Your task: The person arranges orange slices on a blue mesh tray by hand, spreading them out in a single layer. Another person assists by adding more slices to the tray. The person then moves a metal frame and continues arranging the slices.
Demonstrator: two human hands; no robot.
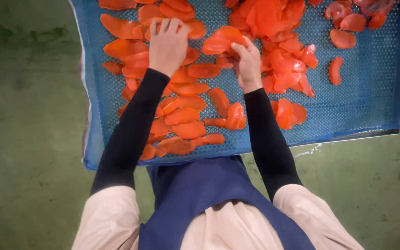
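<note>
A blue perforated tray (362,92) lies in front of me, covered with several orange fruit slices. My left hand (167,44) rests palm down, fingers spread, on slices (130,48) laid flat at the tray's left. My right hand (247,62) pinches one large orange slice (221,40) near the tray's middle, lifted slightly. A heap of slices (269,18) is piled just beyond my right hand. Black sleeves cover both forearms.
The tray's right part (371,106) carries only a few scattered slices (335,70). Green concrete floor (28,115) lies on both sides. The tray's metal front edge (348,136) is close to my blue apron (200,185).
</note>
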